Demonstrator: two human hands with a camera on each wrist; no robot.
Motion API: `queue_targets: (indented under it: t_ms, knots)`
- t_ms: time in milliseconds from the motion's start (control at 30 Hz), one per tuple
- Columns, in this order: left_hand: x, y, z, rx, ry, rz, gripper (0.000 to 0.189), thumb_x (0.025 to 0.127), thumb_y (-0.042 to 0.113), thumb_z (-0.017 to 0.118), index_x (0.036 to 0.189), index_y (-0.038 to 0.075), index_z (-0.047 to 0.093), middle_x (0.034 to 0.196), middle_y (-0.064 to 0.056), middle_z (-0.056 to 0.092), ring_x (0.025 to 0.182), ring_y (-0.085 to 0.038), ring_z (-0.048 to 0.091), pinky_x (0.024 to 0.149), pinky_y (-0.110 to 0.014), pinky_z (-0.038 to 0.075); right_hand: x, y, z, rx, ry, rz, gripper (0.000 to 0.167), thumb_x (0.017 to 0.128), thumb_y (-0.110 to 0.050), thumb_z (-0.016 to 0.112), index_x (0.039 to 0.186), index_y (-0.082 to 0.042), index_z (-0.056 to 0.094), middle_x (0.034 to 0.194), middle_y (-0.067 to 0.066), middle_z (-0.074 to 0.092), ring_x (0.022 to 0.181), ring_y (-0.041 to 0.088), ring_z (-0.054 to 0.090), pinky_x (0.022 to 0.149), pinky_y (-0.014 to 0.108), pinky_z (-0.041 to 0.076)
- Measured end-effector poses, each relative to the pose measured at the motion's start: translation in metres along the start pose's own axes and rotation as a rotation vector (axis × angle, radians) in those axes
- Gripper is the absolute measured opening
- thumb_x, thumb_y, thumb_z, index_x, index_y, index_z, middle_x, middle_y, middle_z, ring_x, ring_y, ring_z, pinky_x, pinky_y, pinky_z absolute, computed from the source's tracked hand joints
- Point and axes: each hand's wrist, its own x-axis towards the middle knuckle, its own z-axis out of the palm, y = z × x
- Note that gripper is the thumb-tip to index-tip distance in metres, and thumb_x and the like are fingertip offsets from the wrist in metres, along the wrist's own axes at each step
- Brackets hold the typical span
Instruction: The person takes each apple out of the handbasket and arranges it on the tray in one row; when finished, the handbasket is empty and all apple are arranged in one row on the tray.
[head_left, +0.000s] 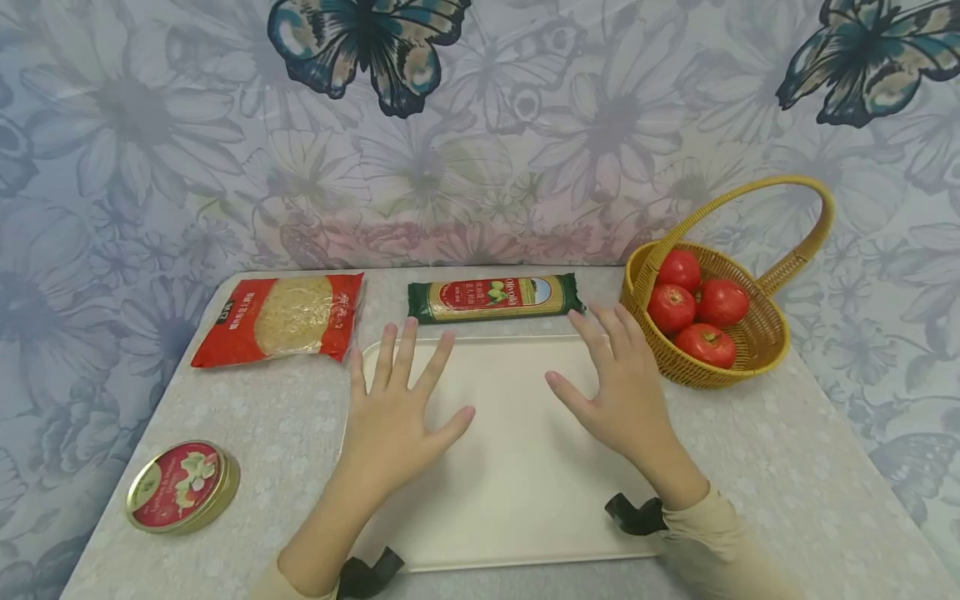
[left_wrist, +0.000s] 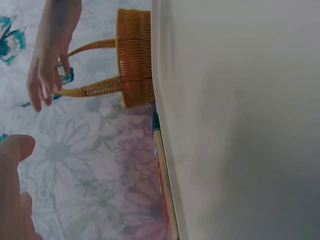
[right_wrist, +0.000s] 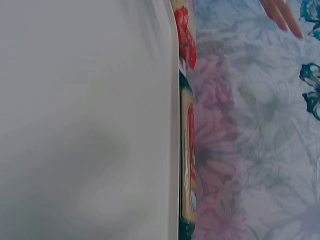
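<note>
Beige sleeves [head_left: 735, 542] reach in from the bottom edge, a black piece [head_left: 636, 514] at each wrist. Left grip [head_left: 393, 429] and right grip [head_left: 626, 396] hover over a white tray [head_left: 517, 500], backs upward, fingers spread and thumbs turned inward, neither one holding anything. The tray lies flat at the middle of the counter [head_left: 810, 483]. Just beyond its far edge lies a green-and-gold packet [head_left: 491, 298] with a red label, near the fingertips of the right grip. Past the tray's far left corner rests a red bag [head_left: 281, 318] with a clear window showing pale contents; nearer, on the left, sits a round gold tin [head_left: 182, 487] with a red top. By the far right corner stands a yellow wicker basket [head_left: 690, 375], its arched handle raised, holding four tomatoes [head_left: 705, 346]. Behind everything rises a floral backdrop [head_left: 525, 192] with dark butterflies [head_left: 367, 50]
</note>
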Motion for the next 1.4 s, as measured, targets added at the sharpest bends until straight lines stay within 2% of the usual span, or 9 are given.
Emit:
queue_targets:
  t_ms: [233,400,533,767,1000,1100,1200,1300,1400]
  knots:
    - [-0.020,-0.023,-0.002,-0.121,-0.039,-0.024,0.090,0.089,0.069,0.051,0.159,0.037,0.007,0.169,-0.005,-0.005,0.156,-0.031,-0.002,0.121,-0.064,0.003,0.000,0.037,-0.017,0.083,0.035,0.063,0.071,0.083,-0.037,0.072,0.145,-0.013,0.047,0.151,0.014,0.042,0.141,0.037,0.033,0.115,0.059,0.028]
    - [-0.040,-0.045,0.002,-0.186,-0.082,-0.071,0.095,0.089,0.066,0.057,0.161,0.030,0.006,0.169,-0.010,-0.004,0.156,-0.031,-0.004,0.121,-0.065,0.008,-0.001,0.069,-0.027,0.136,0.056,0.118,0.072,0.082,-0.030,0.074,0.146,-0.014,0.045,0.151,0.014,0.042,0.140,0.038,0.033,0.112,0.061,0.027]
    - [-0.054,-0.060,0.005,-0.237,-0.131,-0.119,0.100,0.088,0.065,0.060,0.161,0.025,0.005,0.168,-0.017,-0.001,0.155,-0.036,-0.003,0.120,-0.065,0.011,-0.003,0.092,-0.034,0.155,0.059,0.173,0.071,0.083,-0.028,0.074,0.146,-0.014,0.045,0.149,0.018,0.042,0.138,0.043,0.033,0.110,0.065,0.026]
    - [-0.074,-0.078,0.014,-0.313,-0.200,-0.150,0.116,0.080,0.064,0.070,0.161,0.022,-0.003,0.168,-0.014,-0.009,0.154,-0.042,-0.001,0.119,-0.066,0.012,-0.004,0.134,-0.047,0.171,-0.016,0.274,0.072,0.086,-0.026,0.073,0.148,-0.011,0.041,0.150,0.022,0.039,0.140,0.046,0.028,0.112,0.070,0.018]
    - [-0.088,-0.096,0.025,-0.397,-0.284,-0.187,0.138,0.064,0.073,0.078,0.161,0.019,-0.005,0.167,-0.021,-0.004,0.153,-0.046,-0.002,0.111,-0.076,0.015,-0.003,0.169,-0.055,0.172,-0.115,0.343,0.074,0.090,-0.028,0.070,0.152,-0.007,0.034,0.152,0.026,0.034,0.141,0.051,0.024,0.112,0.073,0.015]
    - [-0.093,-0.103,0.030,-0.442,-0.332,-0.187,0.145,0.057,0.075,0.080,0.161,0.018,-0.005,0.166,-0.023,0.000,0.152,-0.048,-0.002,0.114,-0.074,0.007,-0.004,0.183,-0.056,0.183,-0.156,0.362,0.079,0.090,-0.029,0.071,0.152,-0.002,0.031,0.152,0.030,0.032,0.141,0.053,0.023,0.111,0.073,0.015]
    - [-0.098,-0.110,0.035,-0.479,-0.359,-0.164,0.151,0.052,0.076,0.082,0.161,0.019,-0.005,0.165,-0.026,0.003,0.151,-0.051,-0.001,0.116,-0.071,-0.007,-0.004,0.191,-0.057,0.185,-0.215,0.398,0.083,0.091,-0.034,0.070,0.153,0.001,0.027,0.152,0.032,0.029,0.140,0.054,0.022,0.109,0.075,0.019]
    - [-0.103,-0.115,0.038,-0.491,-0.348,-0.121,0.154,0.049,0.073,0.085,0.161,0.015,-0.004,0.164,-0.029,0.008,0.150,-0.053,0.001,0.115,-0.068,-0.015,-0.004,0.196,-0.057,0.174,-0.288,0.439,0.088,0.091,-0.041,0.069,0.154,0.001,0.024,0.151,0.034,0.026,0.138,0.055,0.023,0.107,0.076,0.022]
    - [-0.107,-0.118,0.040,-0.488,-0.342,-0.085,0.156,0.048,0.072,0.086,0.160,0.010,-0.003,0.163,-0.030,0.009,0.150,-0.052,0.002,0.118,-0.062,-0.018,-0.005,0.201,-0.056,0.175,-0.355,0.462,0.094,0.090,-0.044,0.070,0.156,-0.001,0.019,0.153,0.035,0.022,0.138,0.055,0.023,0.105,0.076,0.025]
